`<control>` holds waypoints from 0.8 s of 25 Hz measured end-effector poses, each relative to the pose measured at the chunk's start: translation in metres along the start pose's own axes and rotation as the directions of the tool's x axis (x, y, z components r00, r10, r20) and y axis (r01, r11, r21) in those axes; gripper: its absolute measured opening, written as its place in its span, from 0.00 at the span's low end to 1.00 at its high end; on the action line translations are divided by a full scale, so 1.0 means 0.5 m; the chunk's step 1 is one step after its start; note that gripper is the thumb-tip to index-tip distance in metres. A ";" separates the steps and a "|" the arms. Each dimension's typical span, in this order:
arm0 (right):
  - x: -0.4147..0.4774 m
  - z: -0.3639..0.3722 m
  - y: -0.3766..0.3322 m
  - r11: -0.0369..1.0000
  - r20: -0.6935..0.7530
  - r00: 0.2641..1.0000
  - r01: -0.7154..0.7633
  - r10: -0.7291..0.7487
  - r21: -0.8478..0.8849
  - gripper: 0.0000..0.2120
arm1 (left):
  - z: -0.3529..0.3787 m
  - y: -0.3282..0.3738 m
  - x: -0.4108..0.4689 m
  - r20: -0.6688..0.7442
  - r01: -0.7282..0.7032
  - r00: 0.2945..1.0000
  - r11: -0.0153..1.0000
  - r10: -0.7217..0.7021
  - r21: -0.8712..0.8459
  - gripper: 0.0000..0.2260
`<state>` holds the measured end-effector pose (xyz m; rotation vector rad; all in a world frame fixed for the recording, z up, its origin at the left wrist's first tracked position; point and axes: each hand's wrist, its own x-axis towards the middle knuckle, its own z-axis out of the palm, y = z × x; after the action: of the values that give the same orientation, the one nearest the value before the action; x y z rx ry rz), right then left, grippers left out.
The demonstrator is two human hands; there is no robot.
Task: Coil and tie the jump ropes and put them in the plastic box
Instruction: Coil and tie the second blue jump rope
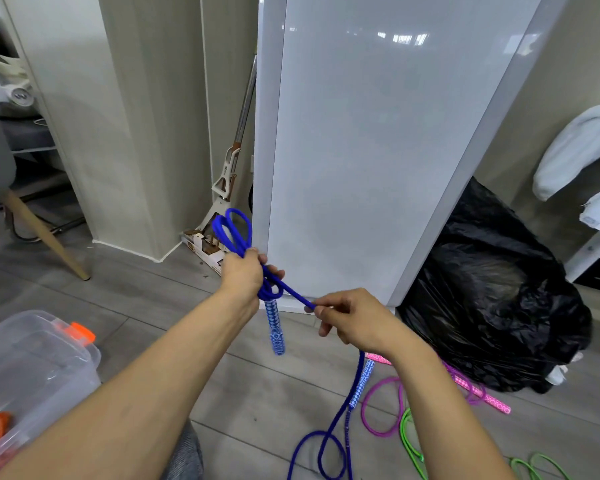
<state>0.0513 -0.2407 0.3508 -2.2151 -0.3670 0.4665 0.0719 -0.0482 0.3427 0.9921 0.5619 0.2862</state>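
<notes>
The clear plastic box (66, 375) stands well to the left of the left fingers. The blue jump rope (297, 295) is a thick, bright blue cord. Its loose part lies in a loop on the grey floor, well below the right fingers. The right hand (354, 320) pinches the cord between thumb and forefinger. The left hand (243, 275) grips the coiled part with curled fingers. A blue and white patterned handle (276, 329) hangs just below these fingers, and the loops stand above them.
</notes>
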 end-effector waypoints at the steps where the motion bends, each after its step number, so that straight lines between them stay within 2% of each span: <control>1: -0.004 -0.011 0.009 0.999 0.068 0.997 -0.038 0.036 0.023 0.10 | -0.006 0.004 0.010 -0.039 -0.014 0.999 1.000 0.013 -0.009 0.06; 3: -0.012 -0.034 0.026 0.993 0.124 0.986 -0.115 0.113 0.012 0.10 | -0.016 0.010 0.021 -0.097 -0.056 0.994 0.998 0.056 0.009 0.04; 4: -0.014 -0.046 0.034 0.988 0.088 0.985 -0.149 0.152 -0.035 0.10 | -0.019 0.013 0.024 -0.114 -0.087 0.989 0.996 0.090 0.033 0.04; 6: -0.013 -0.063 0.046 0.968 -0.144 0.972 -0.208 0.188 -0.140 0.14 | -0.020 0.016 0.022 -0.083 -0.146 0.984 0.983 0.156 0.115 0.03; 7: -0.012 -0.067 0.046 0.967 -0.271 0.949 -0.205 0.159 -0.151 0.14 | -0.017 0.014 0.016 -0.026 -0.166 0.985 0.972 0.172 0.167 0.03; 9: -0.007 -0.062 0.036 0.991 -0.375 0.925 -0.104 0.066 -0.082 0.13 | -0.006 0.002 -0.004 0.117 -0.185 0.981 0.940 0.157 0.287 0.03; 12: -0.005 -0.040 0.003 0.997 -0.335 0.942 0.040 -0.014 0.071 0.14 | 0.007 -0.008 -0.044 0.299 -0.254 0.946 0.864 0.128 0.435 0.04; 14: -0.004 -0.032 -0.008 0.992 -0.313 0.948 0.089 -0.056 0.092 0.13 | 0.011 -0.010 -0.064 0.407 -0.298 0.909 0.821 0.088 0.488 0.06; 17: -0.002 -0.025 -0.009 0.995 -0.298 0.950 0.102 -0.095 0.009 0.12 | 0.013 -0.011 -0.085 0.511 -0.284 0.859 0.812 -0.020 0.511 0.07; 20: -0.005 -0.018 -0.008 0.991 -0.359 0.925 0.094 -0.122 -0.093 0.10 | 0.018 -0.017 -0.099 0.570 -0.277 0.817 0.806 -0.089 0.523 0.06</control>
<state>0.0527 -0.2452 0.3595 -2.2797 -0.3074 -0.0236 0.0361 -0.0823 0.3548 1.6440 0.0181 -0.1254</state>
